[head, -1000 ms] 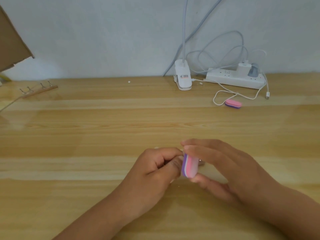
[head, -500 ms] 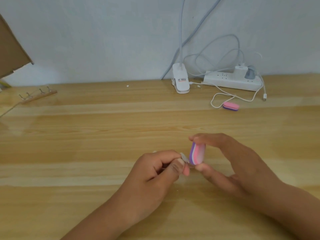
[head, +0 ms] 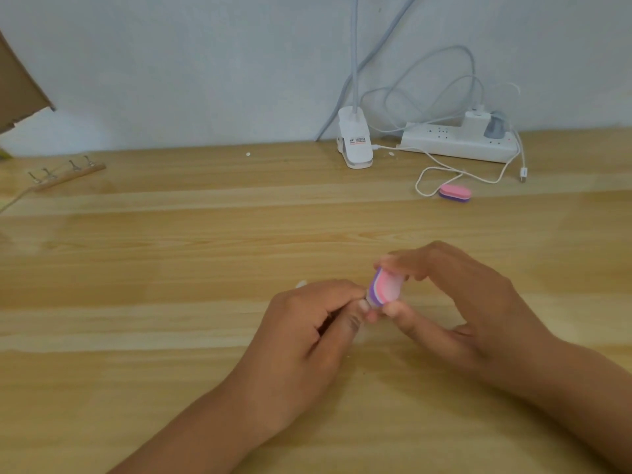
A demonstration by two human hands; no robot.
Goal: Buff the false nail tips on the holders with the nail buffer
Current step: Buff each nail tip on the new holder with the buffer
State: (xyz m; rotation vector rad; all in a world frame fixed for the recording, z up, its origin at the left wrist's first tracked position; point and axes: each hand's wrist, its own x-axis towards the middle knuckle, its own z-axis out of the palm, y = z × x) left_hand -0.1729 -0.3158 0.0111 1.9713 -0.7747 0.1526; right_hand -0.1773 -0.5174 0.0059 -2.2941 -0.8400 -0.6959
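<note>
My right hand [head: 455, 302] pinches a small pink, white and purple nail buffer [head: 384, 288] between thumb and fingers, above the middle of the wooden table [head: 171, 268]. My left hand [head: 307, 330] is curled with its fingertips pinching a small nail tip holder, almost wholly hidden by the fingers. The buffer's purple edge meets the left fingertips, where the nail tip sits. A wooden bar with several metal nail holders [head: 65, 174] lies at the far left.
A second pink and purple buffer [head: 455, 193] lies at the back right beside a white cable. Behind it sit a white power strip [head: 455, 142] and a white clip lamp base [head: 355, 138] against the wall. A cardboard piece [head: 17, 90] juts in at the upper left.
My right hand has moved the buffer back and forth against the left fingertips, from low and close, out to the right, then in again. The left hand has stayed put.
</note>
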